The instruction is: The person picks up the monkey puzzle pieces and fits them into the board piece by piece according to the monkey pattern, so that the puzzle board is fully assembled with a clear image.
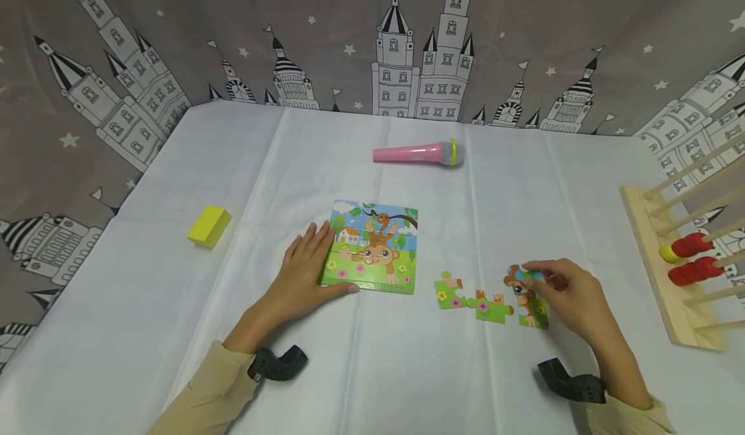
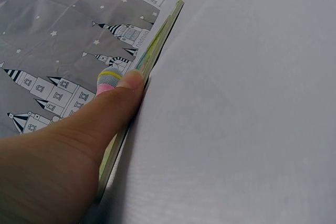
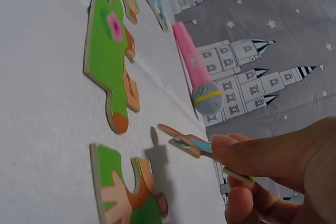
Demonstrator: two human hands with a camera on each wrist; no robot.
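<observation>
A square picture puzzle point(image 1: 378, 273) with a cartoon monkey lies near the middle of the white table. My left hand point(image 1: 305, 273) rests against its left side, fingers straight, the thumb along the lower edge. To the right, my right hand point(image 1: 573, 293) pinches a puzzle piece point(image 3: 191, 144) between thumb and fingers, tilted above the cloth in the right wrist view. Just below the held piece lies a loose green piece point(image 3: 109, 163) with a monkey's hand on it. Two linked green pieces with flowers, one at left point(image 1: 448, 296) and one beside it point(image 1: 491, 310), lie between puzzle and hand.
A pink toy microphone point(image 1: 410, 154) lies behind the puzzle. At left sits a yellow block point(image 1: 208, 226). A wooden rod frame point(image 1: 669, 267) with red and yellow beads stands at the right. Grey castle-print fabric point(image 1: 326, 8) hangs behind the table.
</observation>
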